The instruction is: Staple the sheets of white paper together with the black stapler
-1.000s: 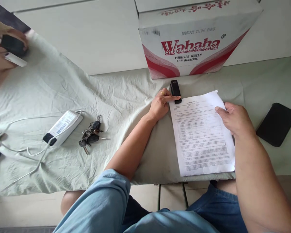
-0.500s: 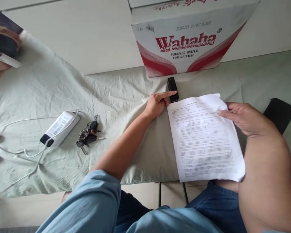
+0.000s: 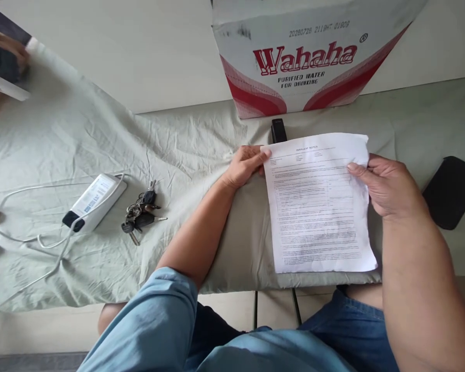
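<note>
Your printed paper (image 3: 318, 212) should handle light, limp and easily creased; the side edges near its top seem the best hold. It's white, wrinkled and closely printed, headed "OVERLEAF NOTES". Over the pale green cloth (image 3: 201, 139), your left hand (image 3: 243, 166) pinches its upper-left corner, your right hand (image 3: 389, 183) its right edge, thumb on top. The black stapler (image 3: 279, 130) pokes out beyond.

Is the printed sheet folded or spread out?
Spread out: the printed sheet shows its face from heading to bottom lines, left hand at one top corner, right hand gripping its right edge.
</note>
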The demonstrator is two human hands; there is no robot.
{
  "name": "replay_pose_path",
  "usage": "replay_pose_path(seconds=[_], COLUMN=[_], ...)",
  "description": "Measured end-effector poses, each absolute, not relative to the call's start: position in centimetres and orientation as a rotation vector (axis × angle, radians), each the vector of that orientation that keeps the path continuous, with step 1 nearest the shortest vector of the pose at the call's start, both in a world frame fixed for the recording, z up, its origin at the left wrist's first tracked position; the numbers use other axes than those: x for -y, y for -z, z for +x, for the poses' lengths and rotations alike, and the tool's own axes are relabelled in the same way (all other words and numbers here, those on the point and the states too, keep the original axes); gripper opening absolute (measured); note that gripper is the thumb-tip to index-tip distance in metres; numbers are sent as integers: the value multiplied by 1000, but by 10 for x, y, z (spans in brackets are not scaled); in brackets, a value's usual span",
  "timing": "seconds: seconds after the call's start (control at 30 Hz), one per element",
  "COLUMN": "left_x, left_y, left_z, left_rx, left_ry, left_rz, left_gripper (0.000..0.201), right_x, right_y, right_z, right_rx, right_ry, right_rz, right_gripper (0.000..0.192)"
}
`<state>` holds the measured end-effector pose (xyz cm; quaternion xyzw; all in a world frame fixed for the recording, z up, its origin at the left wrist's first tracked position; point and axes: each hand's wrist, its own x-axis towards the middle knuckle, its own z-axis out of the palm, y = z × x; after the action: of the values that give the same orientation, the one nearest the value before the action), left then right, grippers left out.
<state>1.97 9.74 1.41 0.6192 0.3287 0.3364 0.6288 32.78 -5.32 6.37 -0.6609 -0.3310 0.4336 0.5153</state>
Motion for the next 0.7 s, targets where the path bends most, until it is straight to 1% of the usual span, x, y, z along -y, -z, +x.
replay_pose_path(seconds=[0.07,0.13,0.23,0.3,0.4,0.5,0.57,0.63,0.7], left_x=[-97,-97,-96,-95,-95,-97,-98,-97,-95], left_y=[-16,-17,-16,-16,-18,-21,-22,-23,-24], left_z=[18,18,20,23,25,24,23,22,21], left_rx=[-758,-808,-890,-891,-817,-760,-749,-744,-758], left_ry=[-718,-735,-800,-848,-910,-923,-902,-845,-776], left_rz=[1486,1516,1527,1481,1331,1229,1241,1327,1458], left_gripper=[64,64,70,76,77,65,59,63,71], right_x=[52,51,48,48,49,50,51,51,51], right_y=[-62,-60,-60,-59,-60,-60,-61,-62,-64], right_z=[325,324,325,328,334,341,345,348,348], right_rx=[805,806,790,797,856,904,908,917,963], right_ry=[-1034,-991,-897,-872,-818,-666,-571,-523,-509], right_rz=[-1601,-1608,-1617,-1642,-1718,-1825,-1888,-1919,-1939], right_gripper=[53,53,60,59,47,29,21,18,18])
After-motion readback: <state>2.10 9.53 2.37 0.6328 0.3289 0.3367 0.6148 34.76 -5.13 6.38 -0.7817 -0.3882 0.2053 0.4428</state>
